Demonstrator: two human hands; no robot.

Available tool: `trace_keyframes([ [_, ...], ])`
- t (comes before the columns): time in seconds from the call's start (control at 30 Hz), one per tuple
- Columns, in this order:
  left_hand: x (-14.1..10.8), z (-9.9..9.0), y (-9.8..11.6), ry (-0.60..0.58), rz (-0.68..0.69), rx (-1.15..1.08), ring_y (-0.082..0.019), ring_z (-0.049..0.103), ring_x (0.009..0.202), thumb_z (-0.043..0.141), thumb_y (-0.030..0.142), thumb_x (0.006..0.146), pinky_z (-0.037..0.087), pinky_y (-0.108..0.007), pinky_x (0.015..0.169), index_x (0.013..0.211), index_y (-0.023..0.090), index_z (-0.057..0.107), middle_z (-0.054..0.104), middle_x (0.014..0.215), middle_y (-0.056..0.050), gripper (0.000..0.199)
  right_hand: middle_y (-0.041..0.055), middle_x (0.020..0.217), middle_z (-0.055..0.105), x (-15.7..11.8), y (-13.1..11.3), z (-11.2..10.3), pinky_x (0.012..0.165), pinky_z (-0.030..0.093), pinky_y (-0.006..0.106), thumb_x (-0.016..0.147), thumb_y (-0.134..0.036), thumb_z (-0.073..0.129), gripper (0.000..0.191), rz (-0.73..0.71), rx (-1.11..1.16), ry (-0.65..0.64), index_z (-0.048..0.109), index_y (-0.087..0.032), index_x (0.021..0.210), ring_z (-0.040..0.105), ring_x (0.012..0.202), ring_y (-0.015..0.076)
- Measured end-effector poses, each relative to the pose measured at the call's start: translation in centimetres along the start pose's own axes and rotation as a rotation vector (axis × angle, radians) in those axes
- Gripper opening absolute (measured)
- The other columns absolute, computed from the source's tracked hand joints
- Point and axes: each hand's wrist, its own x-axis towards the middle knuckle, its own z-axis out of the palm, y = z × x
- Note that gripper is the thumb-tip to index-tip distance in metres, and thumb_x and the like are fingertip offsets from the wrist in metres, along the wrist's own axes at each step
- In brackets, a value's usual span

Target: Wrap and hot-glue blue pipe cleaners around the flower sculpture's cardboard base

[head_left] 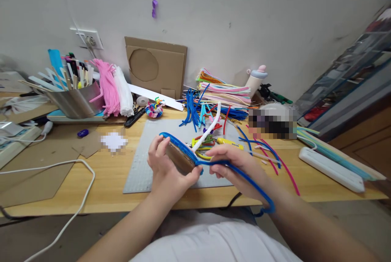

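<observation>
My left hand grips a cardboard piece by its edges, tilted above the grey mat. Blue pipe cleaner lies along the piece's upper rim. From there a loose length of blue pipe cleaner runs between the thumb and fingers of my right hand and hangs in a curve over my right wrist. A white pipe cleaner sticks up and away from the piece's right end. The far face of the cardboard is hidden from me.
A grey mat lies beneath my hands. Behind it are blue pipe cleaners, a yellow-handled tool and a bundled stack. A metal container of sticks stands left. A white cable crosses the left side; a white bar lies right.
</observation>
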Motion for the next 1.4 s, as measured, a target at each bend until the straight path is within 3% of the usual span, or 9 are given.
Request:
trace_keyframes([
  [0.1, 0.0, 0.0, -0.1, -0.004, 0.002, -0.002, -0.038, 0.039, 0.134, 0.079, 0.048, 0.064, 0.034, -0.058, 0.110, 0.141, 0.021, 0.026, 0.036, 0.138, -0.019, 0.097, 0.0038, 0.084, 0.072, 0.3, 0.7, 0.7, 0.062, 0.056, 0.023, 0.092, -0.037, 0.068, 0.018, -0.019, 0.174, -0.019, 0.063, -0.020, 0.097, 0.070, 0.069, 0.0123],
  [0.2, 0.0, -0.1, -0.2, -0.003, 0.010, -0.005, -0.038, 0.038, 0.133, 0.079, 0.047, 0.063, 0.034, -0.059, 0.110, 0.140, 0.020, 0.027, 0.037, 0.138, -0.019, 0.097, 0.0052, 0.083, 0.075, 0.5, 1.3, 0.7, 0.062, 0.057, 0.023, 0.094, -0.031, 0.066, 0.012, -0.160, 0.221, -0.077, 0.068, -0.020, 0.095, 0.073, 0.076, 0.0145],
  [0.33, 0.0, -0.1, -0.1, -0.004, 0.009, -0.020, -0.038, 0.038, 0.133, 0.078, 0.041, 0.061, 0.034, -0.059, 0.110, 0.140, 0.021, 0.026, 0.036, 0.138, -0.019, 0.097, 0.0055, 0.083, 0.073, 0.9, 1.1, 0.5, 0.071, 0.057, 0.024, 0.093, -0.018, 0.067, 0.008, -0.416, 0.078, -0.059, 0.075, -0.020, 0.092, 0.070, 0.078, 0.0140],
  [0.47, 0.0, 0.0, 0.2, -0.008, 0.015, -0.038, -0.038, 0.038, 0.133, 0.079, 0.038, 0.057, 0.034, -0.059, 0.110, 0.141, 0.021, 0.025, 0.036, 0.138, -0.019, 0.102, 0.0082, 0.085, 0.070, 1.6, 0.2, 0.1, 0.072, 0.056, 0.025, 0.100, -0.025, 0.057, 0.021, -0.552, -0.076, -0.075, 0.076, -0.018, 0.094, 0.068, 0.079, 0.0145],
  [0.73, -0.1, 0.0, 0.5, -0.013, 0.025, -0.021, -0.039, 0.039, 0.133, 0.078, 0.046, 0.061, 0.035, -0.059, 0.109, 0.141, 0.019, 0.026, 0.036, 0.138, -0.021, 0.099, 0.0102, 0.082, 0.072, 4.0, -1.1, 0.3, 0.075, 0.052, 0.031, 0.102, -0.030, 0.052, 0.028, -0.625, -0.174, -0.144, 0.073, -0.016, 0.091, 0.066, 0.079, 0.0165],
  [0.93, -0.2, 0.1, 0.6, 0.012, 0.036, -0.007, -0.038, 0.041, 0.132, 0.077, 0.047, 0.065, 0.037, -0.058, 0.107, 0.141, 0.020, 0.026, 0.037, 0.138, -0.021, 0.095, 0.0059, 0.080, 0.071, 5.8, -1.3, 0.3, 0.079, 0.049, 0.034, 0.100, -0.031, 0.056, 0.025, -0.634, -0.271, -0.101, 0.072, -0.019, 0.085, 0.064, 0.078, 0.0161],
  [1.17, -0.3, 0.3, 0.6, -0.016, 0.049, -0.006, -0.039, 0.040, 0.134, 0.081, 0.048, 0.061, 0.035, -0.059, 0.107, 0.141, 0.019, 0.026, 0.037, 0.139, -0.022, 0.102, 0.0033, 0.088, 0.057, 6.6, -0.6, 0.0, 0.075, 0.049, 0.030, 0.089, -0.021, 0.070, 0.008, -0.498, -0.265, -0.072, 0.076, -0.022, 0.083, 0.059, 0.084, 0.0160],
  [1.4, -0.4, 0.5, 0.9, -0.021, 0.052, 0.021, -0.040, 0.039, 0.135, 0.079, 0.044, 0.062, 0.036, -0.059, 0.106, 0.141, 0.019, 0.026, 0.037, 0.140, -0.023, 0.098, 0.0018, 0.088, 0.052, 7.1, -0.1, 0.0, 0.077, 0.047, 0.030, 0.083, -0.006, 0.070, 0.016, -0.471, -0.207, -0.101, 0.077, -0.021, 0.084, 0.055, 0.084, 0.0153],
])
